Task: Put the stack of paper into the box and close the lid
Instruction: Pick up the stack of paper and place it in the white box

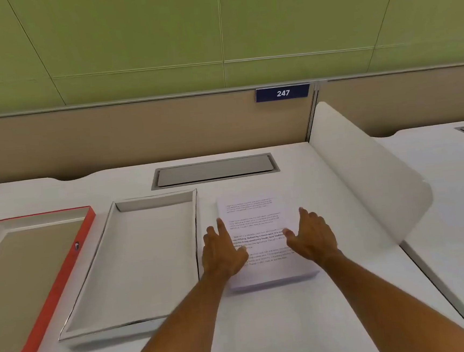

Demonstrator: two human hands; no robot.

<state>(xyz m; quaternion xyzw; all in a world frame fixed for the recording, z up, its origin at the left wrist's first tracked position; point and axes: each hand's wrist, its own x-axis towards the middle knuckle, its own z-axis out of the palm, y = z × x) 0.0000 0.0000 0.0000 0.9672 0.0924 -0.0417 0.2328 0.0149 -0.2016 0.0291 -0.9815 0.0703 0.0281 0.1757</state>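
Already both hands, left hand (223, 256) and right hand (312, 239), lie spread and empty over the stack of paper (261, 237), centre-right of frame beside the open box (137, 262). Loose sheets probably slide, so side edges look safest; lid (32, 280) lies far left.

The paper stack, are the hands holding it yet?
Not yet. Both open hands, left hand and right hand, are over the paper stack, gripping nothing.
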